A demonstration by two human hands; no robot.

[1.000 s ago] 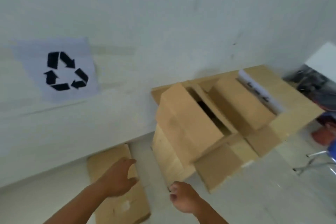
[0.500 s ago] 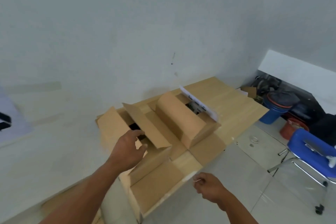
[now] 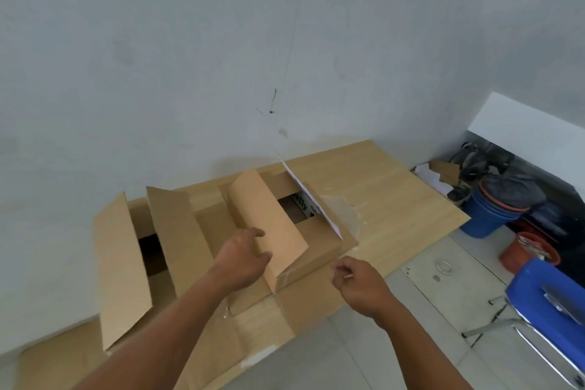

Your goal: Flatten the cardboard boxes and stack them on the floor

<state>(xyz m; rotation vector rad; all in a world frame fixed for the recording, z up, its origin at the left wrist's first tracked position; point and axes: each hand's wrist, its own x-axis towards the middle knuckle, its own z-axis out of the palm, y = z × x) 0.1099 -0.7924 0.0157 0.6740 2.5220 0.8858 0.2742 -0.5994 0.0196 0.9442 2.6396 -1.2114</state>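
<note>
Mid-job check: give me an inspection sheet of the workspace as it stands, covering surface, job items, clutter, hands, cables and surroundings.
Surface: wooden table against the wall, bare at its right end; grey tiled floor beside it.
Job's things: two cardboard boxes on the table, left box and right box, both still unflattened with flaps open; flat cardboard on the floor at lower left.
Clutter: small ring on the floor tiles.
Hands: left hand on a flap of the right box; right hand closed, pinching something tiny, unidentifiable.
Cables: nothing seen.
Surroundings: blue chair, blue bucket, orange pot, bags in the corner.
</note>
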